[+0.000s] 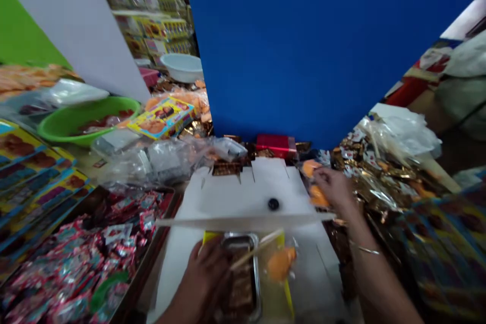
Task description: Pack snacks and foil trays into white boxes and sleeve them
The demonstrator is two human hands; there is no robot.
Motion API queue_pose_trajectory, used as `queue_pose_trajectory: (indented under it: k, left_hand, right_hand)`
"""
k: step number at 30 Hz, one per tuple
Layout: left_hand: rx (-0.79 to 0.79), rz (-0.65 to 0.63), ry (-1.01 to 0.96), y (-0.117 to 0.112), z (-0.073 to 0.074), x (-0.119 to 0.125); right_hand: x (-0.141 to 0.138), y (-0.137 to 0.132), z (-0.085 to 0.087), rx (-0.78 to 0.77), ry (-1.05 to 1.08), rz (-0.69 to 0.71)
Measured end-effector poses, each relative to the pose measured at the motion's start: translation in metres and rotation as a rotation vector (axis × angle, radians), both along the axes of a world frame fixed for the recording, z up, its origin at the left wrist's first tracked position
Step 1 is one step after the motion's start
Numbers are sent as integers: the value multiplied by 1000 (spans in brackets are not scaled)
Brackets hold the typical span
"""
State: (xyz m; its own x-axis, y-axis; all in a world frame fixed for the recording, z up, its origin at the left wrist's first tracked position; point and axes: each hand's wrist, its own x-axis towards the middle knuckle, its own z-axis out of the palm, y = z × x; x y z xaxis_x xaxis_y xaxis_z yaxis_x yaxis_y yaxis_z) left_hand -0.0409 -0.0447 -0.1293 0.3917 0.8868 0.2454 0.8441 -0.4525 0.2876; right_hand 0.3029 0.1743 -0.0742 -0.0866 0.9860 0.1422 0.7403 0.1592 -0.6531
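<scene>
My left hand (207,276) rests at the left side of a silver-edged tray (257,278), fingers stretched out over its rim. Brown-gold wrapped pieces (241,286) fill the tray, and a thin pale stick (256,249) lies slantwise across it. Right of the tray is an orange item in clear wrap (281,264), on a box with yellow edges (287,298). Farther up, my right hand (336,187), with a bangle on the wrist, closes its fingertips on an orange packet (309,167). Another orange packet (318,196) lies just below those fingers. Motion blurs both hands.
White cardboard (228,197) covers the work surface, crossed by a pale strip (243,221). At left stands a carton of pink-red wrapped sweets (76,258); gold packets (375,187) heap at right. A blue panel (296,50) rises behind. A green basin (56,126) stands left.
</scene>
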Motion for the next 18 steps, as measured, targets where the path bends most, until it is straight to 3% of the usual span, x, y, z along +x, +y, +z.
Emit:
queue_pose_trajectory:
  k: [1,3,5,7,9,13,15,18]
  left_hand:
    - [-73,2,-74,-1,8,1]
    - [-177,-25,-207,-1,20,2]
    - [-234,-51,-280,-1,28,1]
    - [-251,-52,-297,0,30,1]
    - [-236,-50,-300,0,30,2]
    - [-217,-43,-266,0,31,4]
    - [-229,-38,-235,-2,32,5]
    - [-243,-24,-202,-4,35,7]
  right_hand:
    - [26,-26,3,-35,48,14]
    - [60,-75,12,-280,190,195]
    - [63,-116,22,-485,253,415]
    - [37,-140,29,-511,197,568]
    - [-6,-148,29,-405,60,644]
    - [-88,-138,14,-196,-295,581]
    - [-111,-135,5,-188,-372,522]
    - [-116,-138,2,-232,-344,587]
